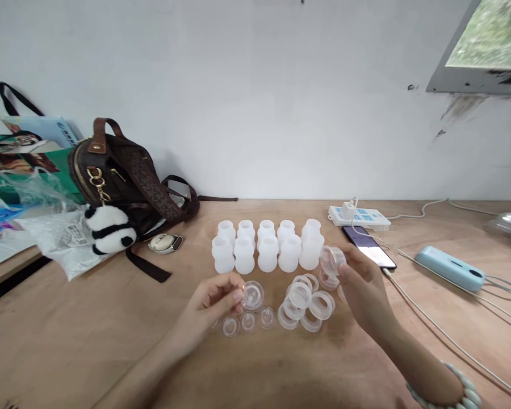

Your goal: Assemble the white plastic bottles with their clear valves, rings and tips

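Pinching a small clear disc in my left hand, I hold a clear ring in the closed fingertips of my right hand. Between both grips, three more discs and roughly six rings lie on the wooden table. Just beyond stand ten white bottles in two rows of five. Farther out are a phone, a power strip, a brown bag and the white wall.

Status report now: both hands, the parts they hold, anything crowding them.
Left hand pinches a clear disc. Right hand holds a clear ring. Loose rings lie between them, white bottles behind.
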A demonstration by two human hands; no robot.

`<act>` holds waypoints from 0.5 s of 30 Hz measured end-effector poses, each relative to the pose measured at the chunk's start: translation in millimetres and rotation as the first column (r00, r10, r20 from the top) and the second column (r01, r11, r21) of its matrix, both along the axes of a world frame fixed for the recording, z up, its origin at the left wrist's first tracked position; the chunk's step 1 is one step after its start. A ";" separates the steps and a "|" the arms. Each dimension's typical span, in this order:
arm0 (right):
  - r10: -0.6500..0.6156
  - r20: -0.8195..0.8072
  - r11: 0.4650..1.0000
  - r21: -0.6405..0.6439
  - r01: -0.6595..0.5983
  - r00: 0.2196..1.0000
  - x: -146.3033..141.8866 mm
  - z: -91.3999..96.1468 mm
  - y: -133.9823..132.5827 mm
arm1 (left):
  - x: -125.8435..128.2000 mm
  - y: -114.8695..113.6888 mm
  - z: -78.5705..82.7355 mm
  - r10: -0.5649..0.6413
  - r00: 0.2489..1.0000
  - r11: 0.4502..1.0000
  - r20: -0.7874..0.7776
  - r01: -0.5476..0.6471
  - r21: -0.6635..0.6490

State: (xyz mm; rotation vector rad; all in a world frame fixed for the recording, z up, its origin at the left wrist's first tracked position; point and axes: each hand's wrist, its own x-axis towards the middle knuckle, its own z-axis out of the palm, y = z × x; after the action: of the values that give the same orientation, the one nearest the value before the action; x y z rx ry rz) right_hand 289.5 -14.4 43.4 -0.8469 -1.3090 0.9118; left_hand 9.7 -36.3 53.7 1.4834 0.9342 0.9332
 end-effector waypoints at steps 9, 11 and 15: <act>-0.088 0.110 0.992 0.102 0.077 0.990 0.2 7.7 0.4 | -20.5 12.3 13.6 0.322 0.821 0.800 -0.472 0.030 0.599; -0.097 0.109 0.992 0.095 0.087 0.989 0.3 8.5 1.1 | -23.0 15.2 11.5 0.344 0.772 0.772 -0.535 0.092 0.629; -0.086 0.103 0.994 0.080 0.078 0.991 0.7 9.6 2.1 | -29.9 21.4 9.0 0.351 0.698 0.724 -0.624 0.221 0.654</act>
State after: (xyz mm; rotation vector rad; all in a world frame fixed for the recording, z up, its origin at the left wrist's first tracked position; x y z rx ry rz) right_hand 290.2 -12.4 53.0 -0.8932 -1.3818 0.7559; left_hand -20.2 -14.9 62.7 2.6211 1.2769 0.7768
